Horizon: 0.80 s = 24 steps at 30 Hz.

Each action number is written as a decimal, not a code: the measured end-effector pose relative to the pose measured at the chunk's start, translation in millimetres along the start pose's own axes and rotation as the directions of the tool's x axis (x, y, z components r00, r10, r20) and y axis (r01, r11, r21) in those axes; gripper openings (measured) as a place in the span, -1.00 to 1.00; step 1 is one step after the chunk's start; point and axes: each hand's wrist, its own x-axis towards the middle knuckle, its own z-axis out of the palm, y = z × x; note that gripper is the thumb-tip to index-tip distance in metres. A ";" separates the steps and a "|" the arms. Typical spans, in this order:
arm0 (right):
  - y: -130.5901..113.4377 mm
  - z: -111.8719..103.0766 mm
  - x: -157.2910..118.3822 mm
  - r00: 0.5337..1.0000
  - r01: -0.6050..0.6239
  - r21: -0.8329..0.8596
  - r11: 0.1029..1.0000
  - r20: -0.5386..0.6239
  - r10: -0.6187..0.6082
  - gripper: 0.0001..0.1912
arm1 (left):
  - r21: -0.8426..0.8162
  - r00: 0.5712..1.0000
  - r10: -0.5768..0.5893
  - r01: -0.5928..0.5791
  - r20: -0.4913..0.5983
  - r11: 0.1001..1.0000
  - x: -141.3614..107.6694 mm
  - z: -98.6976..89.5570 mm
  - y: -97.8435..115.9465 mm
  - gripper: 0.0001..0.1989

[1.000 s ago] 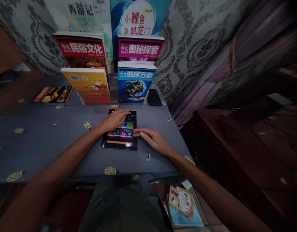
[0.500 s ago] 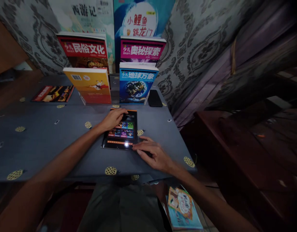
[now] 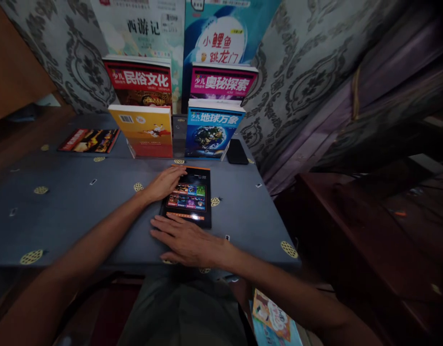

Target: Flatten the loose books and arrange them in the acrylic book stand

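A black book (image 3: 190, 197) with rows of small colour pictures lies flat on the grey-blue tablecloth (image 3: 109, 211). My left hand (image 3: 167, 181) rests on its upper left part, fingers stretched out over the cover. Across the near edge reaches my right hand (image 3: 190, 241), palm down with the fingers spread, its fingertips at the book's lower left corner. Neither hand is gripping anything. Behind the book stand an orange book (image 3: 145, 132) and a blue book with a globe (image 3: 214, 132), both upright.
Further back stand a red book (image 3: 140, 79), a magenta book (image 3: 223, 81) and two large picture books against the patterned wall covering. A black phone (image 3: 238, 152) lies right of the blue book. Another book (image 3: 89, 141) lies flat at left. More books (image 3: 274, 317) sit below the table's edge.
My right hand has moved left from the book's lower right corner to its lower left, across the near edge. My left hand stays on the book. The whole view has shifted slightly.
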 end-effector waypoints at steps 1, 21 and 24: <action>1.2 0.0 -5.4 1.000 -0.013 0.018 1.000 -0.013 0.013 -0.39 | 0.005 1.000 -0.005 0.005 0.008 1.000 0.2 -0.7 0.2 -0.65; 101.7 -27.7 -55.3 0.864 -0.357 0.208 0.911 -0.298 0.406 -0.42 | 0.336 0.876 0.233 -0.389 0.422 0.858 -24.1 -61.9 6.8 -0.45; 119.2 -27.5 -43.1 0.846 -0.347 0.217 0.912 -0.346 0.405 -0.42 | 0.296 0.853 0.289 -0.438 0.434 0.849 -12.4 -61.3 14.2 -0.49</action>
